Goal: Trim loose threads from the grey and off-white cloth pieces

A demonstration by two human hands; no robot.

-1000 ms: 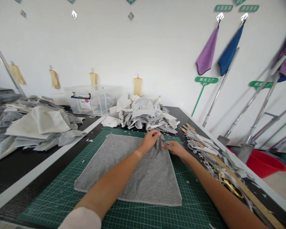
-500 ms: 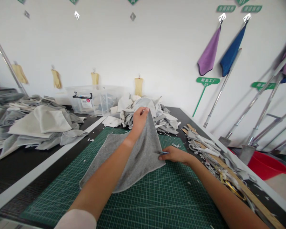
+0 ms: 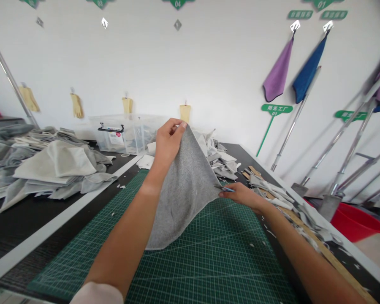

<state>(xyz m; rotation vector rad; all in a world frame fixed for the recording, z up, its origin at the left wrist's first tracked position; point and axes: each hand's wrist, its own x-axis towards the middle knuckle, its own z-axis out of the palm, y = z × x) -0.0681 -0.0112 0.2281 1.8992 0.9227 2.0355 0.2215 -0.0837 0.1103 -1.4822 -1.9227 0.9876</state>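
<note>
My left hand [image 3: 167, 141] pinches one corner of a grey cloth [image 3: 182, 190] and holds it high above the green cutting mat [image 3: 221, 257]. The cloth hangs in a triangle, its lower tip touching the mat. My right hand [image 3: 240, 195] is closed at the cloth's right edge, holding a small blue-tipped tool [image 3: 225, 189] whose kind I cannot make out. Both forearms reach in from the bottom of the picture.
A heap of grey and white cloth pieces [image 3: 218, 158] lies behind the mat, another pile [image 3: 47, 169] at the left. A clear plastic box [image 3: 123, 133] stands at the back. Scraps and a wooden ruler [image 3: 329, 253] line the right edge. A red basin [image 3: 357, 221] sits beside the table.
My left hand has lifted the cloth's corner from flat on the mat to well above it. The cloth now hangs folded. My right hand has stayed at the cloth's right edge.
</note>
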